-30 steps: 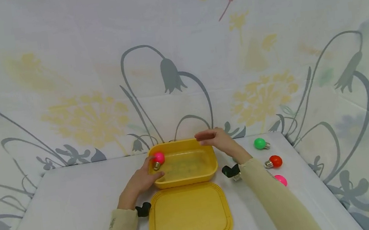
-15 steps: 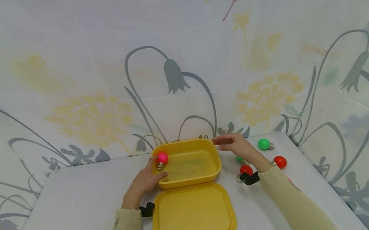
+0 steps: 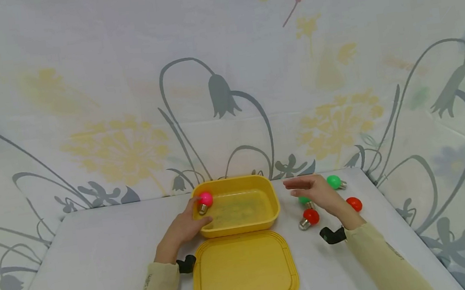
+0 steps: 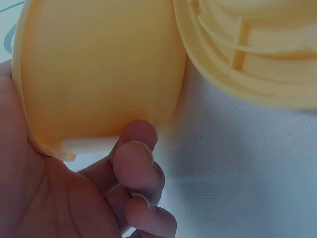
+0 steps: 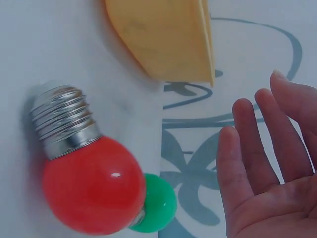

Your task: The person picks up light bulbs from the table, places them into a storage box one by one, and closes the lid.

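My left hand [image 3: 183, 229] grips the left end of a yellow plastic box [image 3: 243, 229]; in the left wrist view its curled fingers lie against the outer wall [image 4: 99, 74]. Inside that end, by the fingertips, is a pink light bulb [image 3: 206, 199] with a metal screw base. My right hand [image 3: 318, 193] hovers right of the box with relaxed fingers and holds nothing. Below it lie a green bulb [image 3: 304, 200], partly hidden, and a red bulb [image 3: 311, 216]. The right wrist view shows this red bulb [image 5: 94, 186] large, with the green one [image 5: 158, 203] behind.
A yellow lid [image 3: 245, 273] lies flat in front of the box, close to its near wall. Farther right are another green bulb [image 3: 334, 182] and another red bulb [image 3: 354, 204], its base hidden by the forearm. A flowered cloth [image 3: 223, 68] hangs behind the white table [image 3: 111, 256].
My right hand has moved right, from over the box's right end to above the bulbs, uncovering the nearer green and red ones. The forearm now hides the pink bulb on the table. My left hand stays put.
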Motion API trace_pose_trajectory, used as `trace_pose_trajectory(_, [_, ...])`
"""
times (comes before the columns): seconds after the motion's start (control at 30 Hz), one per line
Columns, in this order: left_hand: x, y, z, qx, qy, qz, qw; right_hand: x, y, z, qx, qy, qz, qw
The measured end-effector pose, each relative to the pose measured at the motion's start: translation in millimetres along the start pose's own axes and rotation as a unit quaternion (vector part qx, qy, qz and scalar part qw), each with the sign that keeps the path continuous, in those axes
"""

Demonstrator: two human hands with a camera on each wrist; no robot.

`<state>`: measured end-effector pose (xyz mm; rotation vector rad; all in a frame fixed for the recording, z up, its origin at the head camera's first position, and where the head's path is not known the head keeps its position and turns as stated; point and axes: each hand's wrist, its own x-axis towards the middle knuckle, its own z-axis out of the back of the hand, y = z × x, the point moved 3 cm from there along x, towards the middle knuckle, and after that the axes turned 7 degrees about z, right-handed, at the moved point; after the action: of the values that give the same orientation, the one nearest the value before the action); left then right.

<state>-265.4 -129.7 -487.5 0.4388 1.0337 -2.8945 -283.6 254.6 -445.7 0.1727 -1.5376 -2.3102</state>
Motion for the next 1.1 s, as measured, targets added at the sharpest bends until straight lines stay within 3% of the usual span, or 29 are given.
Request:
trace_pose_trajectory(0.27, [-2.1, -2.9, 1.9, -0.006, 0.005, -0.001, 1.0, -18, -7, 4, -0.046, -0.013, -0.02, 0.999])
trace_pose_trajectory(0.63, [-0.4, -1.3, 2.9, -0.013, 0.013, 0.004, 0.9998, -37, -9, 13, -0.028, -0.036, -0.007, 0.999])
trace_pose_trajectory(0.93, [0.6, -0.4, 2.1, -0.011, 0.01, 0.002, 0.9999, -52, -8, 16, -0.038, -0.03, -0.025, 0.999])
trace_pose_trajectory(1.1, [1.1, 0.1, 1.9, -0.016, 0.011, -0.002, 0.9998, -58, -12, 17, -0.031, -0.016, -0.013, 0.999])
